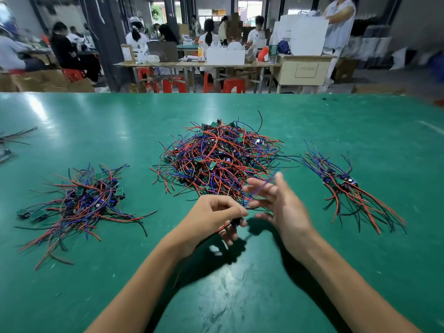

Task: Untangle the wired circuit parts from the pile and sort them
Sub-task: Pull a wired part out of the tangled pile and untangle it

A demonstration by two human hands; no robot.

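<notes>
A big tangled pile (221,157) of red, blue and black wires with small green circuit boards lies mid-table. A looser heap (81,200) lies at the left, and a neater bundle (346,186) with aligned wires at the right. My left hand (213,217) pinches one wired circuit part (234,223) just in front of the big pile, its wires trailing under the palm. My right hand (281,205) is beside it, blurred, fingers spread, with a blue wire (263,186) running across the fingers.
The green table (240,296) stretches wide around the piles. A few black wires (16,135) and a small object lie at the far left edge. Beyond the table's far edge are people at workbenches, red stools and boxes.
</notes>
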